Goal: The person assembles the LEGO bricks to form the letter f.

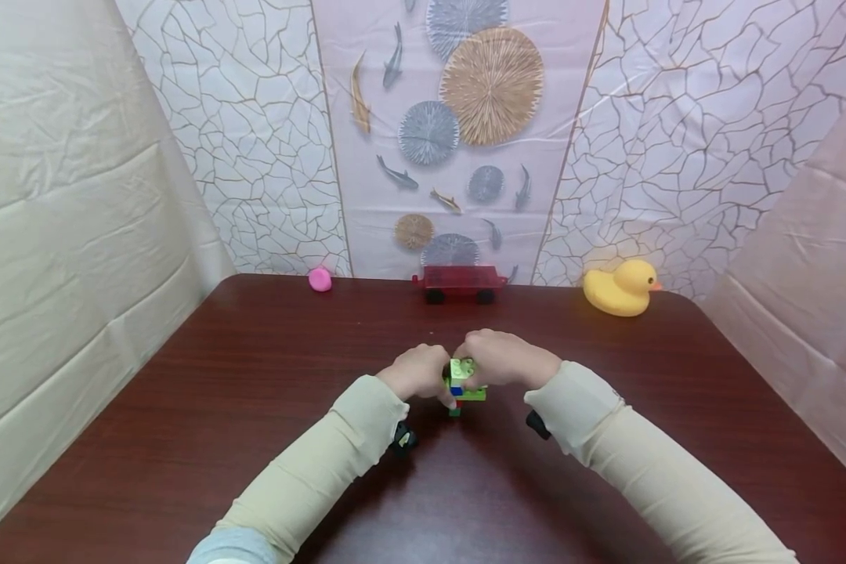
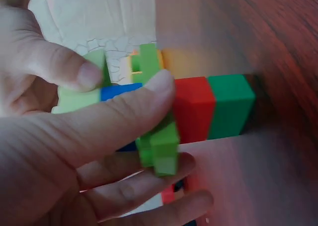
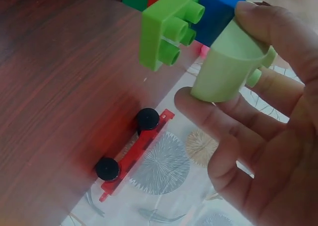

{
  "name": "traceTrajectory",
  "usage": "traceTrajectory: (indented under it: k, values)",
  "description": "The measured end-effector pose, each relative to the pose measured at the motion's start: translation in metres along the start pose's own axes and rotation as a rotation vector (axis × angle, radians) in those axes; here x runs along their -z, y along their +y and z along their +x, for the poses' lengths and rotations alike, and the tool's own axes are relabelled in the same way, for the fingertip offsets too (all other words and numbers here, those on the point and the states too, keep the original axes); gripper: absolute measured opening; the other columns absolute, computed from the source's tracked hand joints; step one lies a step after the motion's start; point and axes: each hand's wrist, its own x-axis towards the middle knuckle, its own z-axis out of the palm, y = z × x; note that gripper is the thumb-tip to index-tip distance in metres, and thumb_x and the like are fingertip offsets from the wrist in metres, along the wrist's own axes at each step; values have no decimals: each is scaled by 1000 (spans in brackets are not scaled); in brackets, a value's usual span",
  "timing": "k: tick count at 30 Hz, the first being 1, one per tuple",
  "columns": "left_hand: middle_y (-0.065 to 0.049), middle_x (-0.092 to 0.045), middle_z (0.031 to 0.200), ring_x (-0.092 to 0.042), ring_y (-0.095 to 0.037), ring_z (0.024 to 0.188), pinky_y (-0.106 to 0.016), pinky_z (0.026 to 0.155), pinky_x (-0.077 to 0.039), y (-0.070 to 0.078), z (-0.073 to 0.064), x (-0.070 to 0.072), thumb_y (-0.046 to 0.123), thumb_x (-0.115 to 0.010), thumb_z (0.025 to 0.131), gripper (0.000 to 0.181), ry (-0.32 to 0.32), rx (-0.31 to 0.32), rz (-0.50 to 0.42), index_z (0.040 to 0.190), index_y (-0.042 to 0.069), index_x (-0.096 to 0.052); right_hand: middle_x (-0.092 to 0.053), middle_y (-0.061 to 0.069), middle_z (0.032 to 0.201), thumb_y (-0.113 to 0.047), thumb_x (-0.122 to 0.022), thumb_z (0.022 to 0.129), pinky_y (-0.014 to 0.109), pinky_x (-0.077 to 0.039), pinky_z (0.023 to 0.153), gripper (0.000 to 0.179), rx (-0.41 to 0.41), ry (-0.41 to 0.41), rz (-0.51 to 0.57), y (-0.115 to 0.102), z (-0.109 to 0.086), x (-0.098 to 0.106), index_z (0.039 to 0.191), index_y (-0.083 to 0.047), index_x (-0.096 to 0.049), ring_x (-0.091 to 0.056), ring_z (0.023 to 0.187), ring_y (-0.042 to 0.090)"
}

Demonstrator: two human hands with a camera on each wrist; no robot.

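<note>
Between both hands stands a stack of toy building bricks: a dark green brick (image 2: 229,107) at the bottom, a red brick (image 2: 195,109) over it, then a wide bright green plate (image 3: 152,35) with studs, and a blue brick (image 3: 218,12). My left hand (image 1: 416,370) grips the stack around the bright green plate, thumb across the front and fingers behind. A pale green curved brick (image 3: 223,67) sits at the top, right against the blue one. With thumb and fingers, my right hand (image 1: 504,359) pinches this pale brick.
Along the far edge of the dark wooden table (image 1: 268,345) are a pink object (image 1: 320,279), a red toy wagon (image 1: 460,280) with black wheels, and a yellow toy duck (image 1: 622,288). Patterned cloth hangs behind the table, and plain cloth walls flank it.
</note>
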Motion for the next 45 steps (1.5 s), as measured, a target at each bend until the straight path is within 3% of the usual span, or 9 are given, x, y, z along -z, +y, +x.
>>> traceTrajectory:
  k: [6,15,20,32,38,45]
  values:
    - [3,-55,56,-48,-12,53,-26,48,-39,3,-7,13,32,-77,63,24,10,-55,-43,65,13,-62,-54,-8,65,-17,-71,71,25,-41,56,18,68,-6,11,-4,-1,4,86,-8,-68,-47,61,11]
    - [8,-54,54,-50,-11,56,-25,50,-40,7,-8,12,31,-76,64,21,55,-44,10,63,15,-63,-55,-5,73,-19,-73,70,26,-42,60,22,-26,-33,-41,-5,2,2,90,-11,-67,-48,68,13]
    - [10,-54,55,-50,-10,59,-25,53,-40,9,-8,11,32,-76,64,20,65,-33,34,63,17,-63,-53,-5,71,-18,-72,70,27,-41,58,20,-11,-21,-50,-3,0,1,88,-10,-67,-46,67,13]
    - [9,-54,56,-50,-11,59,-25,54,-40,10,-8,9,30,-77,64,20,72,-43,19,65,16,-64,-53,-5,72,-20,-71,72,26,-41,60,22,9,0,10,2,-3,-3,90,-10,-67,-46,68,13]
    - [8,-54,58,-50,-11,58,-24,53,-40,9,-6,8,30,-76,65,20,61,-61,-5,66,15,-63,-56,-6,77,-27,-73,70,25,-41,61,34,16,-14,73,11,-6,-4,96,-8,-64,-48,68,10]
    - [7,-54,62,-50,-11,60,-25,55,-41,6,-6,6,27,-79,62,24,66,-38,-21,74,13,-64,-54,1,82,-27,-77,64,28,-42,63,49,-81,-55,172,27,-11,-12,100,-4,-54,-49,70,14]
